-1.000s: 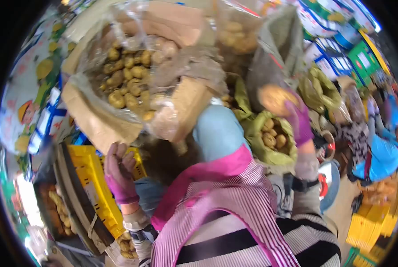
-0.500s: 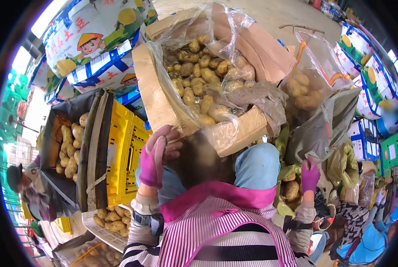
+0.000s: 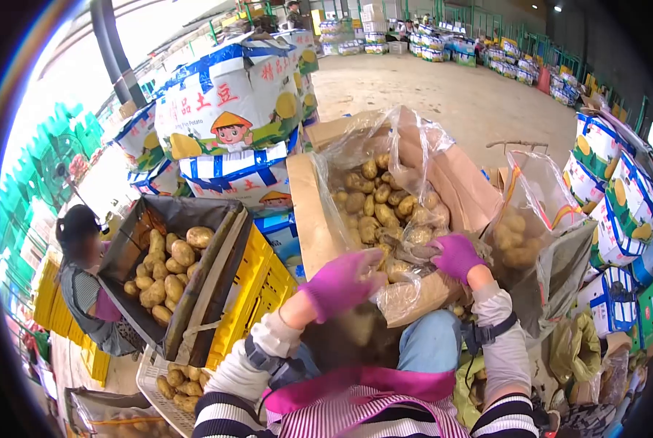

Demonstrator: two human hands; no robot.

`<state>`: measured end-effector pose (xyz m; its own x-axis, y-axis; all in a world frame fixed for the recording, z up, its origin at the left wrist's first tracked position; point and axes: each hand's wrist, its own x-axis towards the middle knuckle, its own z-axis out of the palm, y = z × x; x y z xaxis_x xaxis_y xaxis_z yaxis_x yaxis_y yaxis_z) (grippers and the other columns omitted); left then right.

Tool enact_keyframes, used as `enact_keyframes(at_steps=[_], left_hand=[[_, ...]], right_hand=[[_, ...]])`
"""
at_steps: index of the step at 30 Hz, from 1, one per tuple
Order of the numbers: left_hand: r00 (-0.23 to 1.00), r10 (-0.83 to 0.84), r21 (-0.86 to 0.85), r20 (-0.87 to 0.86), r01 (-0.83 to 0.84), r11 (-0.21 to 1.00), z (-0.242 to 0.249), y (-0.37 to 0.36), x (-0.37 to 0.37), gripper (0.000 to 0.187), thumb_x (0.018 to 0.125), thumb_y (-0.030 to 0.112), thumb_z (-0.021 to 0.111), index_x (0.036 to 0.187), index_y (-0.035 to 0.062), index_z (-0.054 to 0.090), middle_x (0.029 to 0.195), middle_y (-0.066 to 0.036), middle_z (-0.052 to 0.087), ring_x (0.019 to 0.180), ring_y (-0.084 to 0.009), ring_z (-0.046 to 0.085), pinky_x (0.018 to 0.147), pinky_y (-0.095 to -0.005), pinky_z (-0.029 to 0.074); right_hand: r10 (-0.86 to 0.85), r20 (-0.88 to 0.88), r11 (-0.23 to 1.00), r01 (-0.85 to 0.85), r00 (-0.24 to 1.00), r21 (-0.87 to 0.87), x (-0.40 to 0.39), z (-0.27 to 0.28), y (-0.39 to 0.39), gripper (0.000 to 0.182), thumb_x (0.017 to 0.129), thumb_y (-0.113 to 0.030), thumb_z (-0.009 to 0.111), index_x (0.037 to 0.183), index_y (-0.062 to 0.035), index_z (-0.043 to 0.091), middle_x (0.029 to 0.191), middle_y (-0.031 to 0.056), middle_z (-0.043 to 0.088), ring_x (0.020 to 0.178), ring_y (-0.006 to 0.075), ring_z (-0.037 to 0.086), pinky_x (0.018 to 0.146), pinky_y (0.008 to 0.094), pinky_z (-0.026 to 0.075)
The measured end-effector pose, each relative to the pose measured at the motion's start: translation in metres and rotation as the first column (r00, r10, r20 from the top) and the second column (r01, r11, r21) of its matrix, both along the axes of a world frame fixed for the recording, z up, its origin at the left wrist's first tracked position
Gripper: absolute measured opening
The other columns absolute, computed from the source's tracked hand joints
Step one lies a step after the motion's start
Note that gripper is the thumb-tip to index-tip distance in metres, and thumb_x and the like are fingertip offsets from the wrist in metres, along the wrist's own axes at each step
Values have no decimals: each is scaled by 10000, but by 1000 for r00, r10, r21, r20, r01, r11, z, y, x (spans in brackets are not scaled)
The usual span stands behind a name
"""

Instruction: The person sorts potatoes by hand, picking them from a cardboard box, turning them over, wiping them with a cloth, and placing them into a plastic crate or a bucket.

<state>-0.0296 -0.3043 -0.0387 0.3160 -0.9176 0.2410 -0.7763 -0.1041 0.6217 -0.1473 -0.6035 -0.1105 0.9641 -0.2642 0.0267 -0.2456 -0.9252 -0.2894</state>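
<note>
In front of me stands an open cardboard box (image 3: 313, 219) lined with clear plastic film (image 3: 396, 139) and filled with potatoes (image 3: 385, 197). My right hand (image 3: 459, 258), in a purple glove, is at the box's near right side, its fingers closed on a grey-brown cloth (image 3: 411, 250) that lies over the potatoes. My left hand (image 3: 345, 283), gloved alike, hovers by the near left edge of the box. Its fingers are stretched out to the right, and I see nothing held in them.
On the left, a dark-lined crate (image 3: 184, 321) of potatoes leans by a yellow crate (image 3: 250, 292), with a person (image 3: 97, 285) beyond it. Printed potato boxes (image 3: 228, 95) are stacked behind. A clear bag (image 3: 516, 233) of potatoes stands at right. Below left is a white basket (image 3: 151, 376).
My view has tipped up. My right hand has come from the grey sack at right to the cloth in the box. My left hand has moved right, along the box's near edge.
</note>
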Motion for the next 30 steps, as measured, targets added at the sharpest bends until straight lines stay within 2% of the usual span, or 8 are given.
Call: enact_keyframes(at_steps=[6, 9, 13, 17, 19, 25, 27, 30], left_hand=[[987, -143, 833, 67, 23, 553, 26, -117, 25, 525, 948, 525, 509, 1176, 75, 656, 1149, -156, 687, 1027, -368, 652, 862, -439, 510], [971, -160, 804, 179, -51, 593, -24, -154, 42, 604, 887, 564, 529, 1048, 18, 731, 1079, -230, 699, 1016, -379, 666, 890, -459, 497], [896, -345, 838, 279, -52, 543, -79, -168, 50, 522, 890, 484, 574, 1042, 7, 721, 1023, -176, 727, 977, -336, 691, 840, -433, 523], [998, -55, 768, 39, 5, 641, -22, -176, 32, 321, 889, 353, 651, 845, 36, 673, 784, -40, 684, 796, -132, 667, 743, -281, 522], [957, -244, 441, -155, 288, 850, -7, -174, 23, 279, 900, 325, 637, 910, 50, 681, 807, -50, 675, 793, -124, 642, 742, -285, 515], [666, -543, 98, -512, 673, 733, 61, -179, 11, 297, 916, 282, 612, 1057, 34, 692, 1025, -83, 710, 901, -146, 651, 766, -306, 538], [908, -412, 539, 81, 308, 784, 58, -197, 44, 285, 906, 255, 586, 1070, 45, 689, 1025, -76, 712, 898, -186, 654, 779, -354, 541], [700, -640, 905, 318, -24, 424, -59, -215, 131, 296, 883, 247, 575, 1101, 76, 677, 983, -62, 716, 847, -218, 652, 797, -417, 535]], right_hand=[[-311, 514, 929, 142, 799, 342, -15, 4, -14, 376, 851, -157, 649, 1222, -99, 622, 1123, 189, 670, 1017, 375, 647, 874, 407, 510], [-535, 596, 819, 194, 598, 540, -24, 15, -18, 388, 883, -121, 631, 1256, -22, 593, 1111, 228, 663, 1023, 338, 660, 881, 383, 509], [-389, 740, 886, 3, 548, 464, -45, 36, -20, 432, 860, -67, 619, 1291, -51, 589, 1160, 192, 653, 1058, 317, 651, 912, 360, 501], [-332, 715, 921, 48, 616, 387, -54, 37, -18, 453, 840, -69, 627, 1292, -70, 590, 1180, 191, 648, 1093, 334, 637, 941, 380, 492], [-238, 722, 935, -48, 650, 351, -47, 31, -20, 454, 831, -82, 633, 1284, -85, 598, 1194, 183, 644, 1103, 350, 625, 949, 393, 490], [-85, 515, 932, -114, 853, 343, -47, 11, -17, 455, 822, -90, 598, 1276, -106, 599, 1212, 171, 639, 1133, 370, 597, 979, 398, 471], [-260, 590, 845, -115, 764, 522, -49, 0, -24, 451, 826, -74, 584, 1276, -105, 593, 1209, 173, 640, 1138, 370, 593, 978, 402, 470], [-418, 608, 771, -90, 675, 630, -50, -17, -30, 446, 831, -56, 571, 1274, -104, 584, 1211, 176, 638, 1149, 362, 592, 979, 402, 467]])
